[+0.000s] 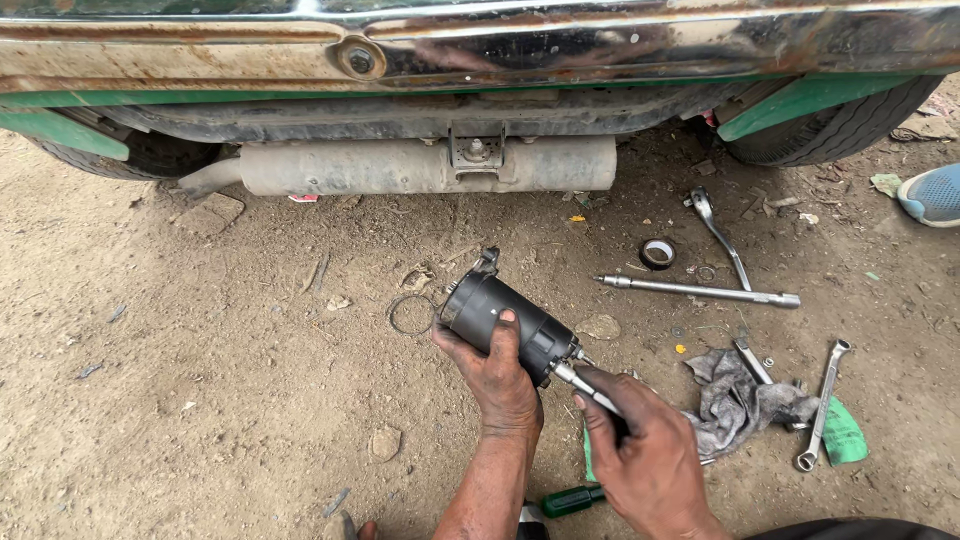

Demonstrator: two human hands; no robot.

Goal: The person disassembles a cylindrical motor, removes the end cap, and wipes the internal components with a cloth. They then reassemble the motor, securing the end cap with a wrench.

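Left of centre on the dirt ground (pixel 200 400): thin wire ring (pixel 411 314) lying flat, just beside the upper-left end of the black cylindrical motor housing (pixel 500 315).

Housing held off the ground, not resting on it. Long axis running diagonally, upper left to lower right; wide flanged end up-left, narrower end down-right toward the tool. Dark, matte, dusty; small bracket at the top-left rim; metal fitting at the lower-right end.

Left hand (pixel 500 375) wrapped around the housing from below, fingers closed on the barrel, one finger laid over the top. Nearer hand to the body of the part.

Right hand (pixel 645 455) down-right of the housing, fingers closed around the handle of a screwdriver (pixel 585 390). Metal shank pointing up-left, roughly in line with the housing's axis, tip at the lower-right end fitting. Touching or just short: cannot tell.

Green-handled screwdriver (pixel 570 500) on the ground between the forearms, near the bottom edge.

Further right on the ground: grey rag (pixel 735 400) with a spanner (pixel 823 405) beside it, a long bar (pixel 700 291), a curved wrench (pixel 718 235), a roll of tape (pixel 657 253).

Above all: exhaust muffler (pixel 420 165) under a rusty chrome bumper (pixel 480 45).
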